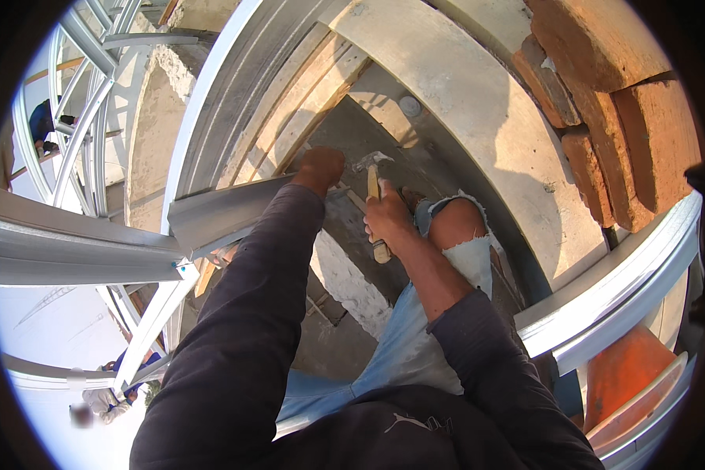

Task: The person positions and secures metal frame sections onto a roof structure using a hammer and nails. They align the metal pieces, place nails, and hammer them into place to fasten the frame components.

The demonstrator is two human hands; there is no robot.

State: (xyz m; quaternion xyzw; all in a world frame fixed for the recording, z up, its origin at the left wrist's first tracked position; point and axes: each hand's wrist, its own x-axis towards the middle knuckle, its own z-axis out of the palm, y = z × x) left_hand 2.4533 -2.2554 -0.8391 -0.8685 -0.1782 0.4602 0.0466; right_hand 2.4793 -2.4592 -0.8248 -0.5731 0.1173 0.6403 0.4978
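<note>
My right hand (pixel 388 213) is wrapped around the light wooden handle of a hammer (pixel 374 182). The hammer's metal head points away from me, and the butt of the handle sticks out below my fist. To its left, my left hand (pixel 319 167) is closed, with the back of it toward me. What its fingers grip, if anything, is hidden. A grey metal channel (pixel 227 210) runs behind my left forearm to just beside that hand. Below both hands lies a rough, whitish strip of masonry (pixel 351 274).
Wooden boards (pixel 305 98) and a pale concrete ledge (pixel 478 117) border the recess. Reddish bricks (pixel 603 117) are stacked at the upper right. Metal framing (pixel 78 243) crosses the left side, and an orange object (pixel 627 380) is at lower right. Other people (pixel 110 399) appear at far left.
</note>
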